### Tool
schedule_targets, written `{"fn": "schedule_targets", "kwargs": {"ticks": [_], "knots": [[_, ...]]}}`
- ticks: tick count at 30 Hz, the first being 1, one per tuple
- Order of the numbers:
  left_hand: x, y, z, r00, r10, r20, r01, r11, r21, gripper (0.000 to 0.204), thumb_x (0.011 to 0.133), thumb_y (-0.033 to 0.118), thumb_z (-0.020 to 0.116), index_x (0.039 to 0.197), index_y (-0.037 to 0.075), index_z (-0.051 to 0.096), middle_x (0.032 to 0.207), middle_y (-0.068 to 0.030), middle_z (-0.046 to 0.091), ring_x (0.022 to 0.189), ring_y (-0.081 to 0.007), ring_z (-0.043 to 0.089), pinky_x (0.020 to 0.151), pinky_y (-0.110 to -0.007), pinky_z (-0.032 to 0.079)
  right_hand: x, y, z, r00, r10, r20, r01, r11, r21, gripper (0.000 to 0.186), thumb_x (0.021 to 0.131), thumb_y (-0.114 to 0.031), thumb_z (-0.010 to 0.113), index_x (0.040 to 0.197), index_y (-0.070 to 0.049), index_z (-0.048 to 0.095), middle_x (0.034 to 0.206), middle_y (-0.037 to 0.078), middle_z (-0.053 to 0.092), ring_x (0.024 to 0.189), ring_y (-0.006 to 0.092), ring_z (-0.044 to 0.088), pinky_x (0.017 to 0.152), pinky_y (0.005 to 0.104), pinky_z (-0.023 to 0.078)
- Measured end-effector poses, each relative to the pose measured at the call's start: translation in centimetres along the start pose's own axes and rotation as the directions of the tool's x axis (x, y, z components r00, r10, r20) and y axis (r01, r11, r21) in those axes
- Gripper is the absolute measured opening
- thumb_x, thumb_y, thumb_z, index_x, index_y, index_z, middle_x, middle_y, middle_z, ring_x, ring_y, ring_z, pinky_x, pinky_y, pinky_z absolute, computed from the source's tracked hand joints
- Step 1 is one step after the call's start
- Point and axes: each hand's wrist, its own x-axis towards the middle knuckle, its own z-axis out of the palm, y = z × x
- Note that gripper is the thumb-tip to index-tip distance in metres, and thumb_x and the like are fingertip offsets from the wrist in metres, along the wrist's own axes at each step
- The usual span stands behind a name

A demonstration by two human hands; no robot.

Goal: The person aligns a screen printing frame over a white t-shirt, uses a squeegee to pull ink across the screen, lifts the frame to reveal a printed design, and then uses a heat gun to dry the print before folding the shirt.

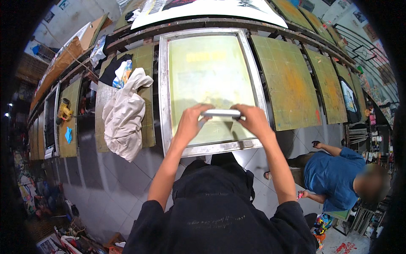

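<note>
Our left hand (191, 120) and right hand (253, 119) grasp a smooth metal squeegee (220, 113) across the aluminium-framed mesh screen (207, 72).

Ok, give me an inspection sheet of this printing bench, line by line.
Surface: long curved bench carrying yellow-green boards side by side.
Job's things: metal-framed screen lying flat; squeegee across its near part.
Clutter: pale cloth draped over a board, yellow power tool, dark garment on a board at right.
Grippers: left hand and right hand each grip an end of the squeegee.
Cables: nothing seen.
Surroundings: tiled floor, a seated person in a blue shirt at right, litter at lower left.
</note>
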Motion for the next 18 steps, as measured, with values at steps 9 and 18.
{"fn": "schedule_targets", "kwargs": {"ticks": [9,18], "knots": [[18.2,-2.1,2.0,1.000,-0.020,-0.003,0.020,0.993,0.120,0.038,0.085,-0.001,0.082,0.121,0.007,0.078,0.107,-0.0182,0.078,0.095,-0.0359,0.075,0.085,-0.044,0.057,15.5,11.2,-6.5,0.990,-0.127,-0.065,0.128,0.992,0.011,0.037,0.082,-0.001,0.080,0.118,-0.009,0.075,0.099,0.015,0.079,0.092,0.0337,0.077,0.080,0.0434,0.059],[22.3,-6.9,4.8,0.991,-0.130,-0.026,0.130,0.991,0.022,0.036,0.086,-0.002,0.081,0.121,0.005,0.077,0.112,-0.0161,0.079,0.101,-0.0304,0.076,0.093,-0.040,0.059,21.1,17.0,-4.5,0.980,-0.200,-0.017,0.200,0.980,-0.011,0.032,0.085,-0.008,0.078,0.116,-0.015,0.074,0.096,0.013,0.077,0.093,0.0381,0.074,0.079,0.0496,0.057]]}}
